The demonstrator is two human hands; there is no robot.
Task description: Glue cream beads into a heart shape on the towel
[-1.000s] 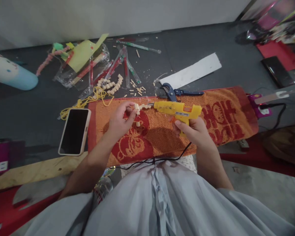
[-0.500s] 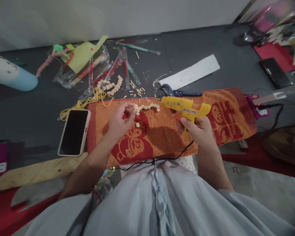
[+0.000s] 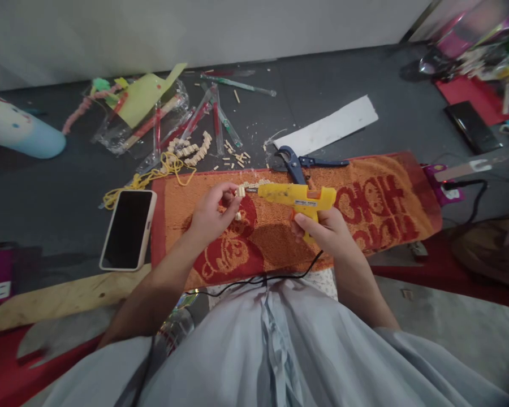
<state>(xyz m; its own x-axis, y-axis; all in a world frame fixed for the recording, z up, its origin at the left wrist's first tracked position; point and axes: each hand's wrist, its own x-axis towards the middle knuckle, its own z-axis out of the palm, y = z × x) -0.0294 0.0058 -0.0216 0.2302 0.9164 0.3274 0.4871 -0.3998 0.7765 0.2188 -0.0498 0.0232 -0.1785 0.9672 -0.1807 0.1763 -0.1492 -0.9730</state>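
Between the thumb and fingers of my left hand (image 3: 214, 212) is a small block of short wooden stick pieces (image 3: 240, 192). My right hand (image 3: 322, 227) is wrapped round the handle of a yellow hot glue gun (image 3: 299, 196), whose nozzle points left at the block; whether they touch I cannot tell. Behind the nozzle, partly hidden, a wavy strip of glued stick pieces (image 3: 258, 183) lies on the orange and red towel (image 3: 288, 237). Another small wooden block (image 3: 238, 216) sits on the towel just below my left fingertips.
Blue-handled cutters (image 3: 294, 164) and a white strip (image 3: 331, 125) lie behind the towel. A phone (image 3: 128, 229) and yellow cord (image 3: 131, 183) are at the left, with wrapped sticks (image 3: 216, 116) and loose wooden bits (image 3: 237, 157) farther back. The gun's black cable (image 3: 292, 276) crosses the towel's front edge.
My right hand has brought the glue gun left and slightly down, so its nozzle is now at the wooden block. My left hand has shifted slightly, still pinching the block.
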